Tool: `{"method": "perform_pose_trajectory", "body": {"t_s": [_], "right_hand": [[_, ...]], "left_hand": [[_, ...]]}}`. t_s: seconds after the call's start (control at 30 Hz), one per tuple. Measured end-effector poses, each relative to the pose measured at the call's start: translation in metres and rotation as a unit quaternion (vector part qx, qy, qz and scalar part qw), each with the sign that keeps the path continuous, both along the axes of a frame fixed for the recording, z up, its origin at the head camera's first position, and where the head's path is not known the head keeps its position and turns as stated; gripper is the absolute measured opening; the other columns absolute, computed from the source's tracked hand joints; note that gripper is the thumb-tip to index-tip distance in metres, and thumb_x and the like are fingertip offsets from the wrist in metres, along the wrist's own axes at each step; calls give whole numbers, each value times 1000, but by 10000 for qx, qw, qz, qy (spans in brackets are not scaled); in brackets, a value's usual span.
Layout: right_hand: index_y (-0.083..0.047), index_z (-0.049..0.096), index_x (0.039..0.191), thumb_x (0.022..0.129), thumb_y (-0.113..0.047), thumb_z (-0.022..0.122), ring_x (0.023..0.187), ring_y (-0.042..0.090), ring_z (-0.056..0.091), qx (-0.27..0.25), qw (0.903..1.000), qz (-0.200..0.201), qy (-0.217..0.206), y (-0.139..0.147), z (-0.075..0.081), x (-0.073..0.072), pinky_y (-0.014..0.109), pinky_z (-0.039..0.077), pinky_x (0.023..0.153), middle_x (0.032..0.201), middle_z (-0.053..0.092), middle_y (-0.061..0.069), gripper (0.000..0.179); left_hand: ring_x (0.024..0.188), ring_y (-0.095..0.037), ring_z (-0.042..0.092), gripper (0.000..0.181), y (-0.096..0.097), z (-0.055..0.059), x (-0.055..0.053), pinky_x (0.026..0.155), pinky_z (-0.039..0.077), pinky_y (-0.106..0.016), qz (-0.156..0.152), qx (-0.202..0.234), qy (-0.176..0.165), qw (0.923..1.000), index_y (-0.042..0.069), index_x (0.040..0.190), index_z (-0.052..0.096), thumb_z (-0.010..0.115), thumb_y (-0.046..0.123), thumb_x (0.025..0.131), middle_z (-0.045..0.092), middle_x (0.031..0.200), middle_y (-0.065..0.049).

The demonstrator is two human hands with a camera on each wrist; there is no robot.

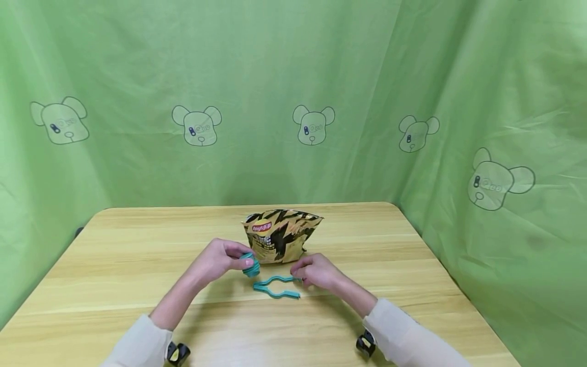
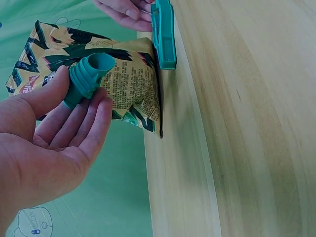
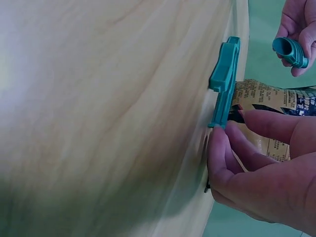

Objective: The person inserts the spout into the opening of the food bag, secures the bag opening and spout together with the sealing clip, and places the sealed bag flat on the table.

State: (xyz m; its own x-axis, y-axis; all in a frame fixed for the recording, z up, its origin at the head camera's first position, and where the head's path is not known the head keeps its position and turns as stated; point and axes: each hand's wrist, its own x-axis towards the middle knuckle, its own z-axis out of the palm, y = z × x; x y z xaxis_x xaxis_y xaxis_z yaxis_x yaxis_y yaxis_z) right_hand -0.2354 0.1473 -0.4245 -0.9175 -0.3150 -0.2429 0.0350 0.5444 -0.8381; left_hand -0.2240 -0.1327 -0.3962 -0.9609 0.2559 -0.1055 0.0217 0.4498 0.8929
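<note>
My left hand holds a teal threaded spout between thumb and fingers, its round mouth open. The spout is raised above the table, in front of a gold and black chip bag. A teal bag clip lies on the table in front of the bag, its two hinged arms spread in a V with curved middles. My right hand pinches the free end of the clip's far arm with its fingertips. In the right wrist view, that hand partly hides the bag behind it.
The light wooden table has rounded far corners. Green curtains printed with bear heads hang behind it and at both sides. The chip bag stands upright just beyond both hands.
</note>
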Motion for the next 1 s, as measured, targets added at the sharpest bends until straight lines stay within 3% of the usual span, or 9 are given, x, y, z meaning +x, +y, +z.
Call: {"method": "perform_pose_trajectory", "body": {"t_s": [0.1, 0.2, 0.33, 0.53, 0.83, 1.0], "right_hand": [[2, 69, 119, 92, -11, 68, 84, 26, 65, -78, 9999, 46, 70, -1, 4, -1, 39, 58, 77, 107, 71, 11, 29], [1, 69, 119, 92, -12, 68, 86, 23, 65, 86, 9987, 195, 464, -2, 13, -2, 36, 56, 78, 106, 72, 11, 30], [-2, 72, 114, 93, -15, 67, 91, 21, 66, 445, 9925, 306, 1099, -5, 31, -2, 32, 55, 81, 103, 73, 7, 26], [-8, 76, 105, 95, -18, 69, 85, 18, 67, 649, 9843, 369, 1599, -11, 65, 2, 30, 54, 73, 92, 73, 0, 16], [-8, 76, 107, 95, -18, 70, 82, 13, 66, 416, 9690, 283, 2419, -26, 121, 14, 31, 55, 73, 92, 74, 1, 17], [-9, 75, 108, 94, -17, 71, 82, 16, 67, 126, 9579, 70, 2868, -33, 143, 12, 32, 56, 72, 93, 74, 2, 17]], "left_hand": [[87, -13, 70, 28, 0, 0, 0, 94, 54, -46, 9, 34, -4, 10000, 11, 114, 77, 79, 23, 89, 76, 90, 2], [87, -13, 70, 28, 0, 0, -1, 95, 54, -46, 5, 60, -10, 10000, 10, 114, 77, 79, 22, 89, 76, 91, 2], [88, -14, 70, 29, -1, 1, 0, 96, 54, -48, 6, 73, -15, 10000, 10, 115, 76, 79, 22, 89, 76, 92, 2], [89, -14, 71, 29, -1, 2, -2, 98, 54, -48, 15, 112, -6, 9999, 9, 115, 76, 79, 21, 89, 77, 92, 1], [88, -14, 71, 28, -1, 3, -2, 95, 55, -46, -13, 71, 23, 10000, 9, 115, 76, 79, 22, 89, 77, 93, 0], [88, -14, 71, 30, -2, 4, -2, 94, 55, -45, -15, 64, 31, 10000, 9, 115, 76, 80, 23, 89, 77, 94, -1]]}}
